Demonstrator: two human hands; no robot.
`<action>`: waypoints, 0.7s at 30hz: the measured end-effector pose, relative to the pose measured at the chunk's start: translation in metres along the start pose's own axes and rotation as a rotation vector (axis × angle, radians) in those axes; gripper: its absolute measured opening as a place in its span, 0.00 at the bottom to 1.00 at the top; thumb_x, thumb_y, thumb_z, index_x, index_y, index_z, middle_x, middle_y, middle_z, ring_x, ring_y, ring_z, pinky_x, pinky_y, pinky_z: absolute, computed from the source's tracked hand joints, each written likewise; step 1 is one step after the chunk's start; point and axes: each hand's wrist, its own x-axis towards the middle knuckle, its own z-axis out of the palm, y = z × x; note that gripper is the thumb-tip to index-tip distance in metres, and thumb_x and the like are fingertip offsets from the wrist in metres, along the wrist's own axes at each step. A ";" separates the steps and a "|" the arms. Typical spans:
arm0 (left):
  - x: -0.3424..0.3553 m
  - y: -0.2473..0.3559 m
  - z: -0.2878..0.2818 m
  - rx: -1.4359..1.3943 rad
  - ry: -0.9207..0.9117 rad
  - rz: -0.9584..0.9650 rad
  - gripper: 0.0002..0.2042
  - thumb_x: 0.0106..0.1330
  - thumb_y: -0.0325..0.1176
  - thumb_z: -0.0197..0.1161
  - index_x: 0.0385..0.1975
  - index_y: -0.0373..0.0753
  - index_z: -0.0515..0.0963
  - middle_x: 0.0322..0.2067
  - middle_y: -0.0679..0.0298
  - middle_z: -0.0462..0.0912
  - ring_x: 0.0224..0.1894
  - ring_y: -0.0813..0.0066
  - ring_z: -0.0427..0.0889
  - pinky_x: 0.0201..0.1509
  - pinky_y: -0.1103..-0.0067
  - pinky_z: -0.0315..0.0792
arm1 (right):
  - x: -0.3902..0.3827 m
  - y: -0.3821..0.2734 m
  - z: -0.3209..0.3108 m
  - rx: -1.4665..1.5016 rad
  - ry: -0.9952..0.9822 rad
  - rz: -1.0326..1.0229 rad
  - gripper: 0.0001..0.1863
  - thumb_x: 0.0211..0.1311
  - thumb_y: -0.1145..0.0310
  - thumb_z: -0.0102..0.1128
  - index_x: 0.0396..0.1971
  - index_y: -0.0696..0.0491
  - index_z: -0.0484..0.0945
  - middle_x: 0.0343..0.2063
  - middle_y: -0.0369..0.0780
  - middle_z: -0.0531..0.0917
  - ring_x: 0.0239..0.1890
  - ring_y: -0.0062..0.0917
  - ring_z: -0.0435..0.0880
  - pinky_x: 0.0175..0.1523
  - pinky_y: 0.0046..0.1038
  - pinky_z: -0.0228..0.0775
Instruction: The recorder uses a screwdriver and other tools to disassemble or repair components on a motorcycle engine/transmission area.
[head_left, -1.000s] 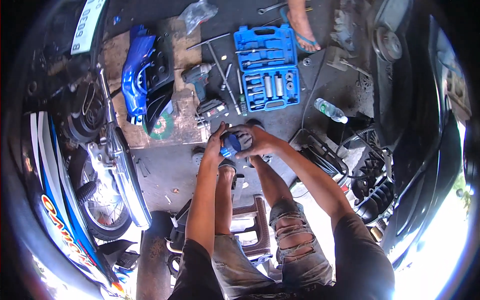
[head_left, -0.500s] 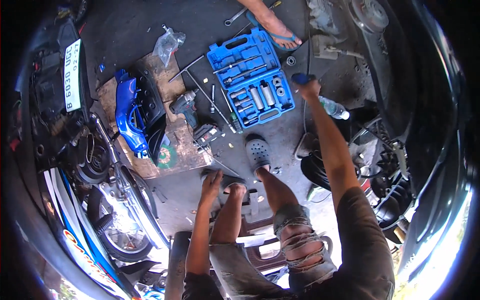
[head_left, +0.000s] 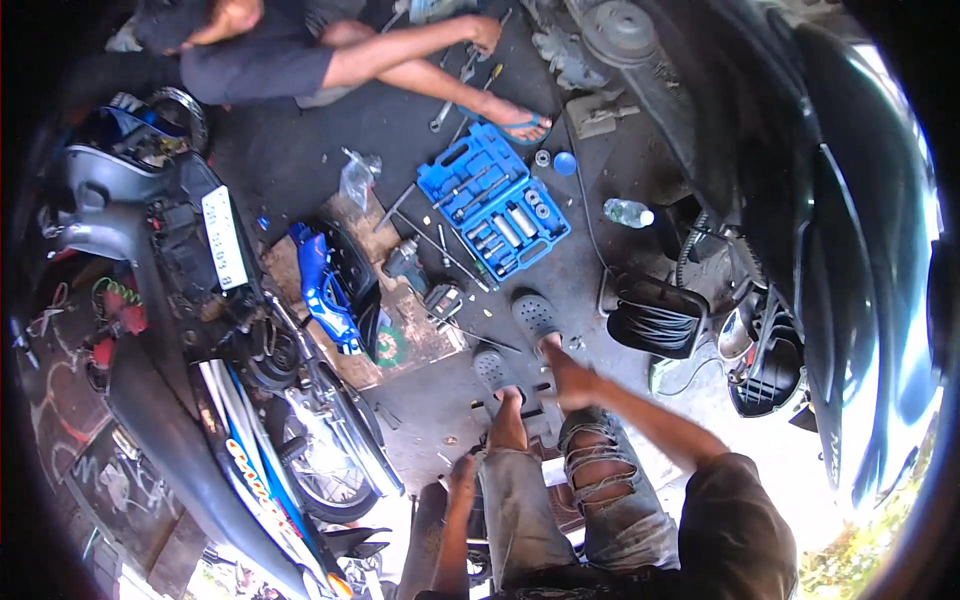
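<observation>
My right hand (head_left: pixel 574 384) is in front of my right shin, just below the knee; its fingers are smeared by motion and nothing shows in it. Beside my left knee hangs my left hand (head_left: pixel 461 480), seen edge-on with its fingers stretched out and empty. Farther ahead, an open blue tool case (head_left: pixel 548 250) holds metal sleeves, rings and rods. A round blue lid-like piece (head_left: pixel 565 163) lies on the floor beyond the case's right side, next to a small metal ring (head_left: pixel 543 158).
A motorcycle (head_left: pixel 250 440) stands at left. Cardboard (head_left: pixel 290 262) carries a blue fairing (head_left: pixel 325 290) and a cordless impact driver (head_left: pixel 405 262). A plastic bottle (head_left: pixel 628 212) and a black bin-like part (head_left: pixel 655 318) lie at right. A co-worker's hand (head_left: pixel 486 35) reaches over wrenches at the back.
My right hand has drawn back from beside the case to my right leg; the blue round piece it held now lies on the floor. My left hand has dropped back. More of the co-worker shows.
</observation>
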 end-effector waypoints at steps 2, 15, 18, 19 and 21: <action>-0.045 0.045 0.021 0.113 -0.345 -0.098 0.39 0.62 0.63 0.52 0.58 0.30 0.66 0.58 0.46 0.68 0.61 0.57 0.66 0.63 0.71 0.59 | -0.068 0.011 0.072 -0.205 -0.540 0.048 0.26 0.52 0.52 0.58 0.44 0.58 0.79 0.49 0.51 0.78 0.50 0.40 0.79 0.53 0.38 0.71; -0.163 -0.059 -0.044 0.842 -0.398 0.164 0.42 0.64 0.62 0.47 0.70 0.45 0.39 0.67 0.42 0.47 0.69 0.41 0.47 0.70 0.57 0.46 | -0.241 -0.141 0.077 -0.180 -0.069 0.083 0.13 0.55 0.69 0.54 0.38 0.55 0.81 0.40 0.51 0.82 0.45 0.42 0.82 0.50 0.39 0.75; -0.186 -0.079 -0.072 0.738 -0.425 0.273 0.40 0.65 0.61 0.47 0.70 0.42 0.43 0.67 0.42 0.49 0.70 0.45 0.47 0.71 0.64 0.46 | -0.286 -0.155 0.066 -0.050 -0.196 0.232 0.21 0.56 0.56 0.56 0.47 0.51 0.77 0.48 0.52 0.77 0.51 0.45 0.76 0.55 0.42 0.70; -0.188 -0.083 -0.082 0.647 -0.471 0.313 0.40 0.65 0.60 0.48 0.69 0.41 0.45 0.67 0.42 0.49 0.71 0.48 0.46 0.72 0.67 0.46 | -0.298 -0.159 0.065 0.057 -0.315 0.343 0.28 0.56 0.48 0.56 0.54 0.46 0.74 0.55 0.53 0.73 0.59 0.46 0.70 0.61 0.43 0.64; -0.175 -0.127 -0.104 0.622 -0.297 0.431 0.38 0.64 0.60 0.50 0.64 0.34 0.61 0.60 0.43 0.66 0.64 0.55 0.64 0.66 0.71 0.58 | -0.325 -0.174 0.086 0.028 -0.211 0.260 0.33 0.57 0.43 0.54 0.61 0.43 0.65 0.61 0.52 0.62 0.65 0.47 0.59 0.65 0.45 0.56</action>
